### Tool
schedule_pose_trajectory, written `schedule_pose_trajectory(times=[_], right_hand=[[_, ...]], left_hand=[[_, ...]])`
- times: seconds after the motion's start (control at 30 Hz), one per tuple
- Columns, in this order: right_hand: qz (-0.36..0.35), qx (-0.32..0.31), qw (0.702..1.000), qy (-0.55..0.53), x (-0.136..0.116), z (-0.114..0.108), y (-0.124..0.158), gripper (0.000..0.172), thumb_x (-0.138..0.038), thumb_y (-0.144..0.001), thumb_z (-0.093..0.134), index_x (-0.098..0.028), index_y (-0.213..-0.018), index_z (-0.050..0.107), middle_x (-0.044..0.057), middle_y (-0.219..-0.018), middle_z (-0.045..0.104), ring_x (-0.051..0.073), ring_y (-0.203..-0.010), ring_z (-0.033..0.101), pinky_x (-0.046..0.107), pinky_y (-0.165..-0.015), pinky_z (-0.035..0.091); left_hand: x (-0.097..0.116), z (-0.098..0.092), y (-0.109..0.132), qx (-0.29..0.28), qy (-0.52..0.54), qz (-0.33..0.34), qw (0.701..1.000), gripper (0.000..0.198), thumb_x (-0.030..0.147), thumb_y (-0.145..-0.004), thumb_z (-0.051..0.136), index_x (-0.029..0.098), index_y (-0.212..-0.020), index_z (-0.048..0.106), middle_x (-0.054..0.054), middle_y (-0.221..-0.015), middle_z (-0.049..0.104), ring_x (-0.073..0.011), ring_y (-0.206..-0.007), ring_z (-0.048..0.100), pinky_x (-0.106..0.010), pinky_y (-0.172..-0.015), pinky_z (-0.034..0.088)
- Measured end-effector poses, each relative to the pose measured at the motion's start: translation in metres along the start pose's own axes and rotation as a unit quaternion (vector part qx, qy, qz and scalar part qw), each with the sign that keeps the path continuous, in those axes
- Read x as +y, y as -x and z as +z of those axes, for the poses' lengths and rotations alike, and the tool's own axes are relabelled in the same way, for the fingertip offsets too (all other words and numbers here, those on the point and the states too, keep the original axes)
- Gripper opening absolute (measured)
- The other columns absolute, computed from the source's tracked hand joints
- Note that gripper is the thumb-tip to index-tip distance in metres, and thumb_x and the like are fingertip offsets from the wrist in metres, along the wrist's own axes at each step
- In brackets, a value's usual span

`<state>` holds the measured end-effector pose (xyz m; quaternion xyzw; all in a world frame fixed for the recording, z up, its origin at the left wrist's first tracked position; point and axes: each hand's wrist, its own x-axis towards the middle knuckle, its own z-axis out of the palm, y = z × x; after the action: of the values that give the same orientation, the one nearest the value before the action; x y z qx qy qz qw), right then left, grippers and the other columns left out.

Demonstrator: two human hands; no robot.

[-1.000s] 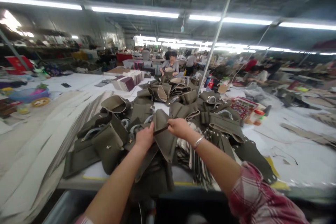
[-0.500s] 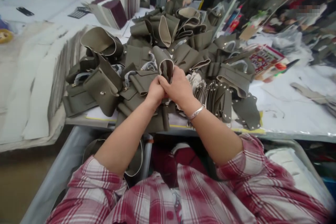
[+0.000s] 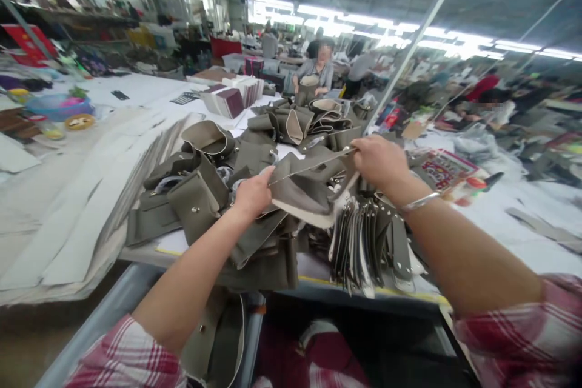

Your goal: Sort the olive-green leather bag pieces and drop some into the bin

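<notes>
I hold an olive-green leather bag panel [image 3: 304,191] stretched between both hands above the table edge. My left hand [image 3: 253,194] pinches its left end. My right hand [image 3: 379,162], with a silver bracelet on the wrist, grips its right end higher up. Under and behind the panel lies a heap of olive bag parts [image 3: 200,188], some with metal snaps. A row of dark straps with studs [image 3: 368,242] stands on edge just below my right forearm.
Long beige strips [image 3: 82,206] lie fanned out at the left. Stacked maroon and white pieces [image 3: 231,100] sit further back. A person [image 3: 318,70] works at the far end of the table. A slanted metal pole [image 3: 418,30] rises at the right. A printed box [image 3: 443,170] lies near it.
My hands, which were close together on the folded piece, have spread apart and pulled the panel out flat. The camera has tilted up from my lap toward the hall.
</notes>
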<state>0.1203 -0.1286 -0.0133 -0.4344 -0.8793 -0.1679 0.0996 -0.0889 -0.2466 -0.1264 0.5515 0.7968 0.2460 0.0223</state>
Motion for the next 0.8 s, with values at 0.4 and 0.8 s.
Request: schedule_pose_trajectory(times=[0.4,0.8], right_hand=[[-0.159,-0.130,0.977,0.063,-0.013,0.029,-0.026,0.028,-0.015,-0.095,0.051,-0.015,-0.112,0.074,0.017,-0.103,0.069,0.029,-0.094,0.069,0.035,-0.074,0.046],[-0.190,-0.183,0.963,-0.047,-0.092,0.099,-0.132,0.030,-0.028,-0.096,0.056,-0.013,-0.118,0.071,0.014,-0.112,0.072,0.024,-0.103,0.067,0.034,-0.089,0.049]], left_hand=[[0.013,0.066,0.013,-0.060,0.189,0.017,0.980,0.083,0.057,-0.082,0.066,0.011,-0.148,0.046,-0.014,-0.105,0.069,-0.0341,-0.095,0.066,-0.047,-0.088,0.051],[-0.284,0.070,0.137,0.289,0.214,-0.304,0.882,0.059,0.066,-0.078,0.049,0.014,-0.102,0.066,-0.011,-0.097,0.071,-0.0261,-0.083,0.069,-0.038,-0.082,0.054]])
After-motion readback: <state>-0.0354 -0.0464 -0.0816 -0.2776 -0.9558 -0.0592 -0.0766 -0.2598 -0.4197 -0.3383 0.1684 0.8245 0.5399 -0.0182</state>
